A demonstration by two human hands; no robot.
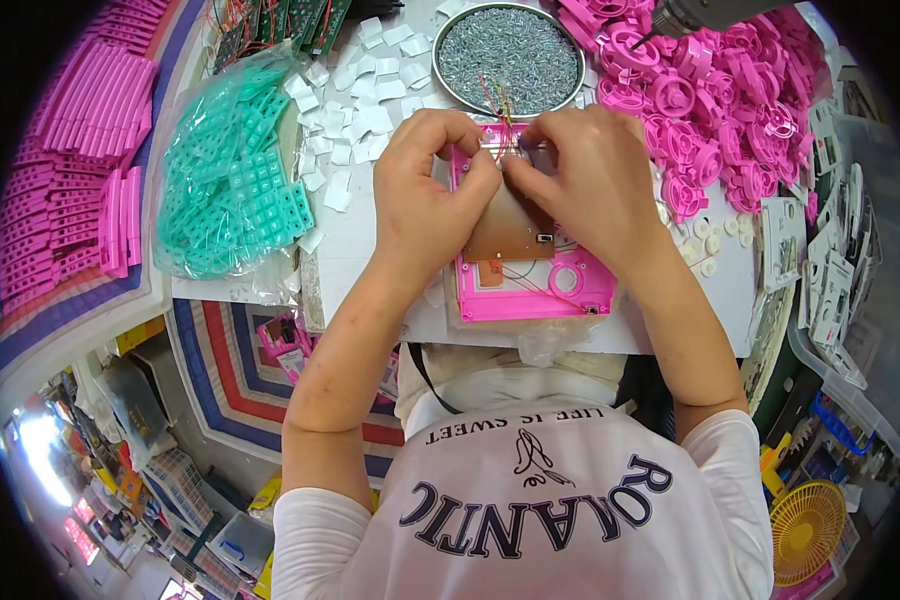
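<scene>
At table centre, pink plastic housing (530, 290) lies flat, long axis 9-to-3, brown circuit board (510, 228) on it. Left hand (428, 195) and right hand (580, 180), fingers pinched narrow, meet at its 12 o'clock edge on the wires (503, 112); both equally near.

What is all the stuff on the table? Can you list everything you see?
pink plastic case: one, pink, middle of table, under both hands
brown circuit board: one, brown, lying on the case
round tray of screws: one, silver-grey, top middle
teal button sheets: a bagful, teal, left
white small pieces: many, white, between bag and tray
pink round parts: a heap, pink, top right
pink strips: many, pink, far left
yellow fan: one, yellow, bottom right
left hand: on the case
right hand: on the case
</scene>
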